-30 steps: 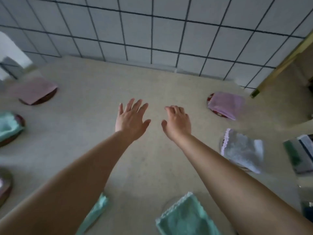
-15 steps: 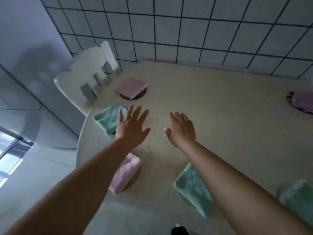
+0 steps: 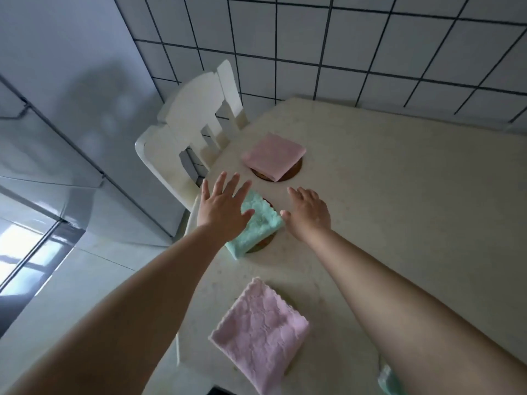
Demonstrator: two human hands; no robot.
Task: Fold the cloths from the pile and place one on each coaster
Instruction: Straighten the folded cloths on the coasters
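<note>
While both hands hover with fingers spread and holding nothing, the left hand (image 3: 221, 212) and right hand (image 3: 309, 216) flank a folded mint-green fleece cloth (image 3: 258, 225) squared on its round brown coaster (image 3: 263, 243), mid-frame on the cream worktop (image 3: 399, 195), seemingly just set there.

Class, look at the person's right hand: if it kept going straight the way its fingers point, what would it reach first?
Probably the folded pink cloth on its brown coaster. The right hand, open and holding nothing, points up the table toward it, with only bare tabletop between. Its height above the table is unclear.
</note>
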